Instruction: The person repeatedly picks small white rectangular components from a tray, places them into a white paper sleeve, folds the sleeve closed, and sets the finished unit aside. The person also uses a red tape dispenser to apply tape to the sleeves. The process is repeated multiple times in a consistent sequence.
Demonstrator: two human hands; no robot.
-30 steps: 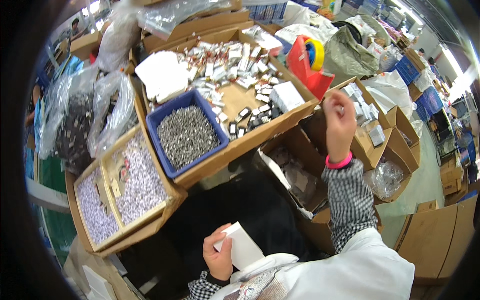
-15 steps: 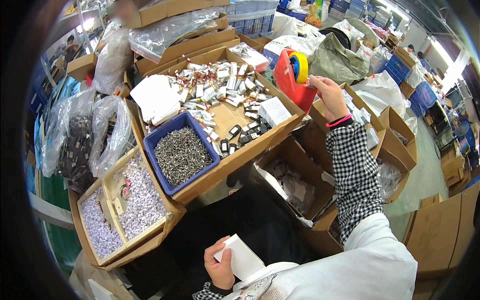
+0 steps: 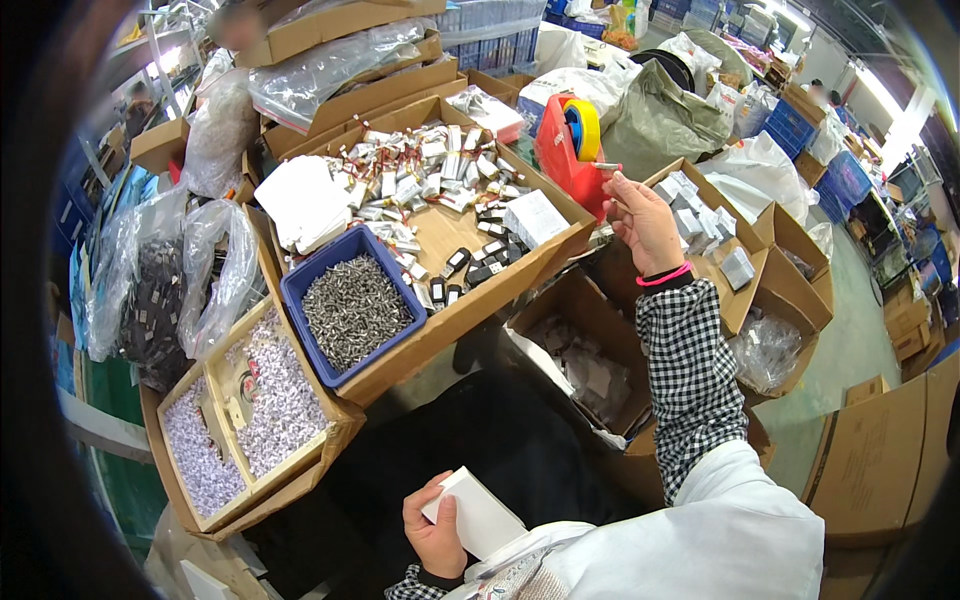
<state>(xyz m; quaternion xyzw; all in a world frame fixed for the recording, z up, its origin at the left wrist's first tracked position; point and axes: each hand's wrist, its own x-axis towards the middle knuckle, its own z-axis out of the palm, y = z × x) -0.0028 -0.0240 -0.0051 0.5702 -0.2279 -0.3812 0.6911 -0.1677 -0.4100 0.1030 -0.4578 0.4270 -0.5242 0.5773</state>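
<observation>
Right hand pinching tape; left hand gripping white box

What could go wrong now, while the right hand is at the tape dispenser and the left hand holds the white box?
1. The right hand pinches tape at the red tape dispenser; the strip might stick to the fingers or fold on itself.
2. The left hand holds the white box alone, low near the body, and it could slip.
3. The reaching sleeve passes above an open carton and might knock its edge.
</observation>
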